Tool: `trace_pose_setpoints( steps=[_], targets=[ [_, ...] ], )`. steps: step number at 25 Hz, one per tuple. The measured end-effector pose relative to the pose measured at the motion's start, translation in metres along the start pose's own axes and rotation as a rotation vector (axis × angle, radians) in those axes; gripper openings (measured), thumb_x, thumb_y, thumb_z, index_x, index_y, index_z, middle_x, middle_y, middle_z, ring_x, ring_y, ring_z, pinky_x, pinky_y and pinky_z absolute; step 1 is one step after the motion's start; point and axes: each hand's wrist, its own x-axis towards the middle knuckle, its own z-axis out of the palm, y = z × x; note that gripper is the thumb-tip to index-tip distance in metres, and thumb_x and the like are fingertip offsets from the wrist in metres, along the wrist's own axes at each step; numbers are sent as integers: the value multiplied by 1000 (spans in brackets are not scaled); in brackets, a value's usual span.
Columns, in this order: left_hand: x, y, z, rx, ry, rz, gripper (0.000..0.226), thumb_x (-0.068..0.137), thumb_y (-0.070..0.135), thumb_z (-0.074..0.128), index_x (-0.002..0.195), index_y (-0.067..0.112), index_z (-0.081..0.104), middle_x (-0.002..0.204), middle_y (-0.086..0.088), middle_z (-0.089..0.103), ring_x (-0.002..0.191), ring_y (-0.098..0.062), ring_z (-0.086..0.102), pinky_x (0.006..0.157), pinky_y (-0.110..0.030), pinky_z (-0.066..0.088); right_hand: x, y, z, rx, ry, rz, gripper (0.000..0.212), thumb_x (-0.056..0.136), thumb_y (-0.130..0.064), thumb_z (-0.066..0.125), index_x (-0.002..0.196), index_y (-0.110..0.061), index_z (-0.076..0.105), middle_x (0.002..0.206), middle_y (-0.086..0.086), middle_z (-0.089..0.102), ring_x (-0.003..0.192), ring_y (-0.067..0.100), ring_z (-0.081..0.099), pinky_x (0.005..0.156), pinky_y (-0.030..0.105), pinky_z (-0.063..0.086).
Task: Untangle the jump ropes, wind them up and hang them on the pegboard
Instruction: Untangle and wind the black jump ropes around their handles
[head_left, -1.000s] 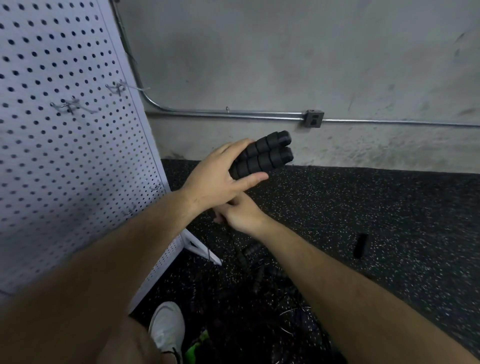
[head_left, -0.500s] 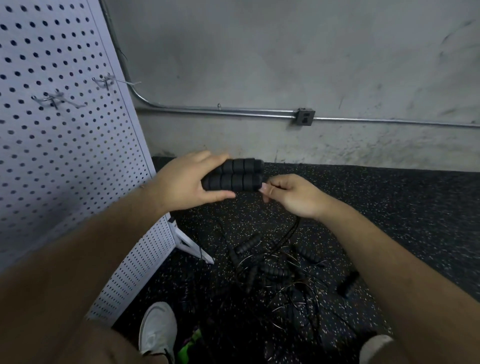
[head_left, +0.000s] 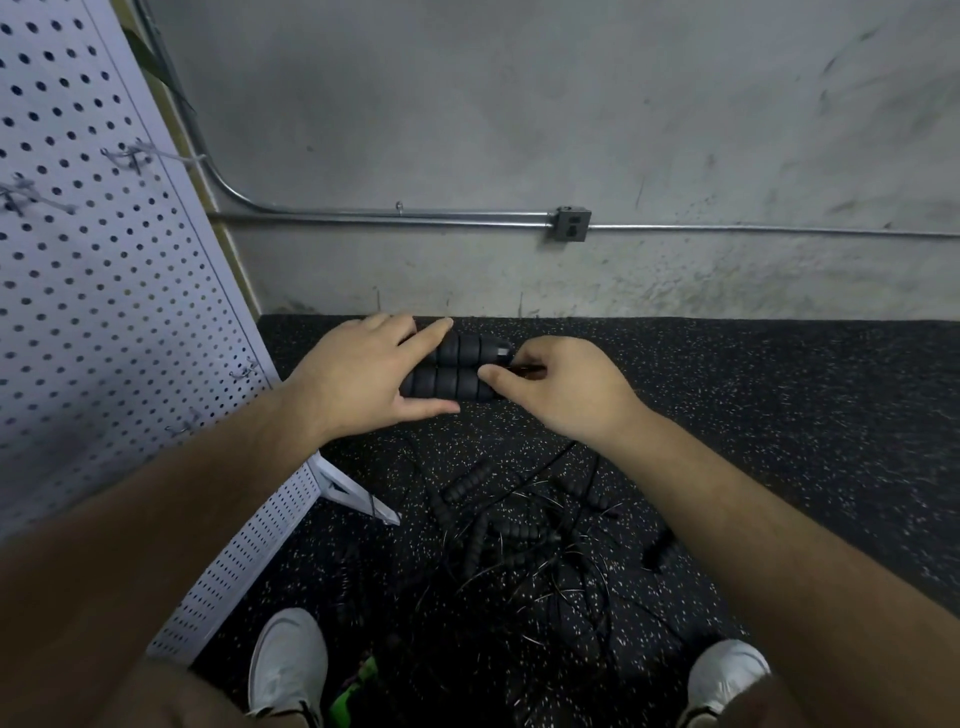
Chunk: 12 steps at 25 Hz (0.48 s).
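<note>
Fingers (head_left: 431, 332) of left hand (head_left: 358, 379) clamped round paired handles (head_left: 457, 366), mid-air near pegboard (head_left: 104, 312); right hand (head_left: 561, 384) pinching cord (head_left: 527, 369) at their ends. Winding seemingly just starting. Remaining ropes (head_left: 519, 535) tangled on floor, hooks (head_left: 130, 156) bare: most of job left.

The left hand (head_left: 363, 376) gripped two black ribbed foam jump-rope handles (head_left: 457, 366), held side by side and level above the black speckled rubber floor (head_left: 779, 415). The right hand (head_left: 556, 387) pinched a thin dark cord (head_left: 525, 369) at the handles' right ends. Below, a tangle of black ropes and handles (head_left: 519, 535) lay on the floor between two white shoes (head_left: 288, 665). A white perforated pegboard (head_left: 104, 312) with wire hooks (head_left: 132, 156) stood at the left. A metal conduit (head_left: 389, 214) ran along the grey concrete wall (head_left: 519, 104) to a grey outlet box (head_left: 570, 224).
</note>
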Motion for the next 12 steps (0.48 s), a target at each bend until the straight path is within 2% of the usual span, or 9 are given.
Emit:
trace_pose_setpoints(
  steps=[4, 8, 12],
  targets=[
    [1, 1, 3, 35, -54, -8, 117, 73, 98, 12, 160, 21, 25, 119, -2, 58, 105, -21, 57, 81, -34, 49, -5, -5, 9, -149, 115, -73, 33, 90, -54, 65, 89, -21, 64, 76, -6, 65, 69, 15, 60, 56, 28, 41],
    [2, 5, 12, 25, 2, -2, 109, 78, 93, 10, 154, 20, 38, 113, -4, 61, 98, -24, 61, 73, -36, 51, -6, -10, 11, -261, 153, -120, 27, 93, -46, 63, 95, -19, 61, 83, -7, 58, 77, 17, 57, 62, 29, 37],
    [2, 5, 14, -27, 41, -15, 96, 80, 90, 22, 138, 20, 52, 107, -4, 64, 96, -26, 63, 72, -37, 52, -16, -18, -1, -362, 55, -290, 22, 95, -36, 55, 106, -18, 62, 90, -4, 62, 77, 19, 61, 63, 31, 48]
  ],
)
